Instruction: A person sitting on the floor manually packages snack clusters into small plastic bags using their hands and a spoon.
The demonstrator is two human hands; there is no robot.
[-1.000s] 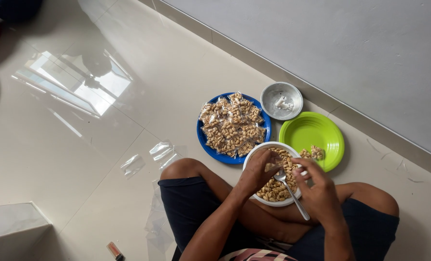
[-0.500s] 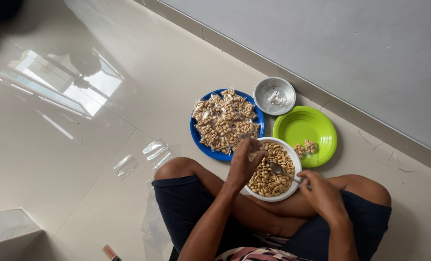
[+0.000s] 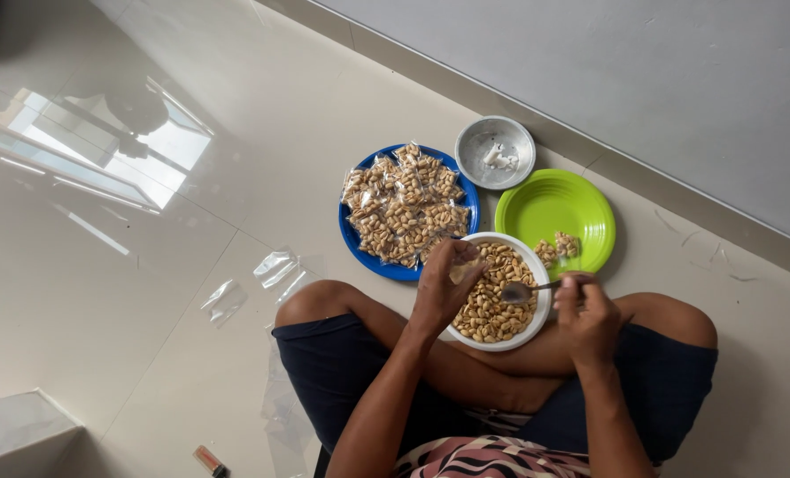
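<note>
A white bowl full of peanuts rests on my crossed legs. My left hand hovers over its left rim and pinches a small clear bag. My right hand is at the bowl's right side and grips the handle of a metal spoon, whose head lies over the peanuts. A blue plate heaped with several filled peanut packets sits on the floor just beyond the bowl. To its right a green plate holds two filled packets.
A small metal bowl with white bits stands by the wall's skirting. Empty clear bags lie on the glossy tiles left of my knee. An orange lighter lies near the bottom edge. A white step is at bottom left.
My right hand drew back to the bowl's right side and the spoon swung level across the peanuts. My left hand shifted to the bowl's left rim. The view tilted slightly.
</note>
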